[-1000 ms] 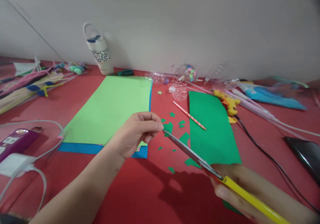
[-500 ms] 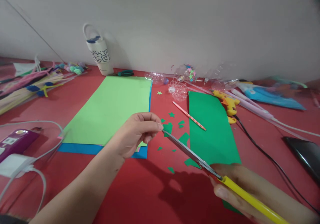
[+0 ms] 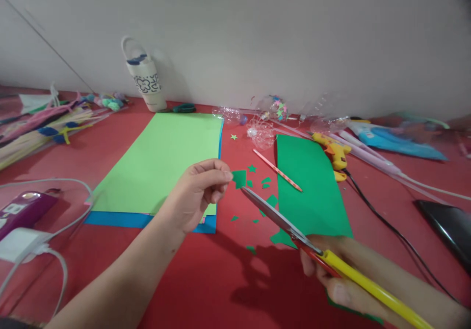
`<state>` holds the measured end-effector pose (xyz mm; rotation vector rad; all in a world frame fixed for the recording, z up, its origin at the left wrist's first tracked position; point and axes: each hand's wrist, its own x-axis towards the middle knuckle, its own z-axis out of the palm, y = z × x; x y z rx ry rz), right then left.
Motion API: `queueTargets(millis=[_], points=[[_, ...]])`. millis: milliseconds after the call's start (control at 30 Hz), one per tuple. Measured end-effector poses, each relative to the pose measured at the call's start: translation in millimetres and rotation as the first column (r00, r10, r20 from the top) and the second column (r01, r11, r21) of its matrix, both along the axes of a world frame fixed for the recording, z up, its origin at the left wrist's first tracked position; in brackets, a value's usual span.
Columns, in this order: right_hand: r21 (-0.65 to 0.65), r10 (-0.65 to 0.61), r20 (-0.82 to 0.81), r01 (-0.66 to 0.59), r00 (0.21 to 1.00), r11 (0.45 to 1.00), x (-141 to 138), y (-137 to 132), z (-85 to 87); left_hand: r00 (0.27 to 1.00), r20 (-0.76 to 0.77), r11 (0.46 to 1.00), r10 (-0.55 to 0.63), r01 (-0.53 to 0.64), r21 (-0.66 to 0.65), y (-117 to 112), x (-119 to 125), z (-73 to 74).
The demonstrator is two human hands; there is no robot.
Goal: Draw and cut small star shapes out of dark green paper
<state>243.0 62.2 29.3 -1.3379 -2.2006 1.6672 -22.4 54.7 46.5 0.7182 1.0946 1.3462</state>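
Observation:
My left hand (image 3: 196, 191) pinches a small dark green paper piece (image 3: 239, 178) between thumb and fingertips, held just above the red table (image 3: 206, 280). My right hand (image 3: 344, 275) grips yellow-and-red handled scissors (image 3: 294, 233). Their blades are nearly closed, and the tips point up-left, just below the paper piece. Several small green scraps and cut stars (image 3: 265, 182) lie on the table under the blades.
A dark green sheet (image 3: 311, 187) lies right of centre with a pencil (image 3: 277, 170) at its edge. A light green sheet (image 3: 162, 160) rests on a blue one to the left. A yellow glue gun (image 3: 334, 150), cables, a phone (image 3: 451, 228), pipe cleaners (image 3: 40, 125) and a white cup (image 3: 145, 81) ring the area.
My left hand lifted the green piece slightly up and left, off the scissor tips. My right hand shifted a little left, and its grip on the handles now shows more.

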Motion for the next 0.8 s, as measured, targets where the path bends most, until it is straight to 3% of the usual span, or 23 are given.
queueTargets(millis=[67, 133, 267, 433, 567, 800], points=[[-0.110, -0.052, -0.051, 0.046, 0.997, 0.993, -2.1, 3.3, 4.5, 0.998, 0.016, 0.997, 0.067, -0.067, 0.028, 0.0, 2.3, -0.9], [-0.122, -0.167, -0.095, 0.155, 0.981, 0.980, -7.5, 4.8, 8.2, 0.997, 0.012, 0.996, 0.078, -0.079, 0.029, -1.6, 8.7, -3.0], [-0.039, -0.320, -0.224, 0.320, 0.920, 0.947, -23.7, 2.6, 8.8, 0.998, -0.015, 0.997, -0.067, 0.066, -0.030, -9.9, 34.6, -11.3], [-0.030, -0.317, -0.397, 0.333, 0.861, 0.943, -33.6, -3.2, -6.0, 0.986, 0.000, 0.981, -0.165, 0.164, -0.100, -20.6, 63.6, -20.1], [-0.034, -0.360, -0.347, 0.372, 0.866, 0.927, -35.2, -6.6, -16.5, 0.982, 0.013, 0.977, -0.190, 0.191, -0.095, -22.0, 69.5, -21.7], [-0.105, -0.397, -0.285, 0.383, 0.872, 0.918, -43.1, -10.0, 0.3, 0.961, -0.044, 0.957, -0.273, 0.267, -0.109, -20.8, 67.0, -24.3]])
